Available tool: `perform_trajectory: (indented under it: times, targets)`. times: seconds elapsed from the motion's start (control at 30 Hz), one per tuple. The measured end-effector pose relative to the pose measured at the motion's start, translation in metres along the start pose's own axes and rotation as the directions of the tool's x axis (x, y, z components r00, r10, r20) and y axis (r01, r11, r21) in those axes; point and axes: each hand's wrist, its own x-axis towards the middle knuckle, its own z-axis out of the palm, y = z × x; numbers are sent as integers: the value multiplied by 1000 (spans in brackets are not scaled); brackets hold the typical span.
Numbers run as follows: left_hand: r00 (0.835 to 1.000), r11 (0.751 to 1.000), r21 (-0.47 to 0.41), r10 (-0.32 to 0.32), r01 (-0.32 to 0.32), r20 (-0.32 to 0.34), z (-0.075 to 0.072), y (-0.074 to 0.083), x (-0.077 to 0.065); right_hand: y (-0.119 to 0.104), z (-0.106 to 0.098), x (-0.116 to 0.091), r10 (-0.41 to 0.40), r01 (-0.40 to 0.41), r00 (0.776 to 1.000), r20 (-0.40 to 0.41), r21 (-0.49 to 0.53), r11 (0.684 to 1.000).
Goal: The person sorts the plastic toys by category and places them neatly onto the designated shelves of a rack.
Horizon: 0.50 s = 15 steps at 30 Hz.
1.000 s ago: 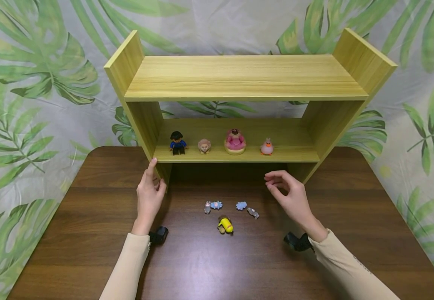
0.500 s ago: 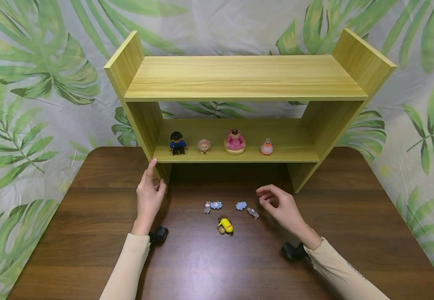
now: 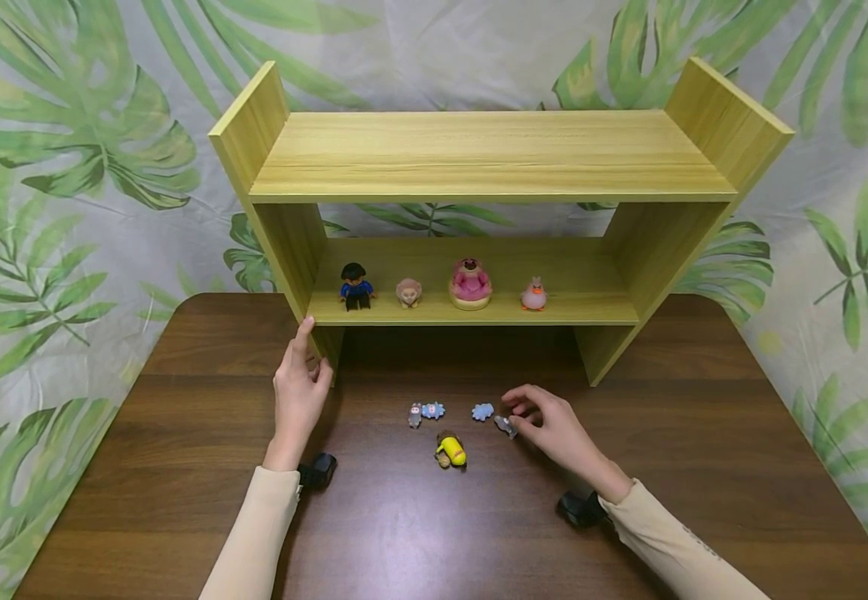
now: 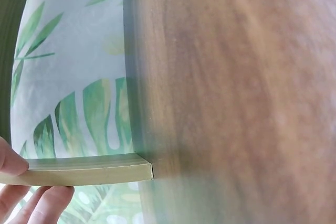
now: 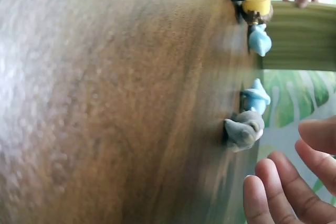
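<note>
My left hand [image 3: 301, 392] pinches the left side panel of the wooden shelf [image 3: 471, 323]. In the left wrist view the thumb lies on one face of the panel [image 4: 100, 170] and the fingers on the other. Over the table's middle, my right hand [image 3: 554, 427] hovers beside a small grey figurine [image 3: 505, 425], which lies down. In the right wrist view its bent fingers stand apart from that grey figurine [image 5: 244, 131], holding nothing. Close by lie a light-blue figurine [image 3: 482, 412], a second blue figurine [image 3: 433, 410], another grey figurine [image 3: 415, 415] and a yellow figure [image 3: 451, 450].
On the middle shelf board stand a blue-shirted toy figure [image 3: 356, 287], a beige animal figurine [image 3: 408, 292], a pink bear figurine [image 3: 470, 285] and a pink duck-billed figurine [image 3: 534, 294]. The shelf rests on a brown table [image 3: 202, 467] before a leaf-print cloth [image 3: 82, 125].
My right hand has moved down and to the left, from near the shelf's right side to the grey figurine. The left hand stays on the panel.
</note>
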Motion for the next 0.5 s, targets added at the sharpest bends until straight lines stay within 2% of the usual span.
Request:
perform_trajectory:
  times: [0.27, 0.5]
  targets:
    - [1000, 1000, -15, -8, 8, 13, -1, 1, 1, 5, 5, 2, 1, -1, 1000, 10, -35, 999]
    - [1000, 1000, -5, 6, -6, -1, 0, 0, 1, 7, 10, 4, 0, 0, 1000, 9, -74, 997]
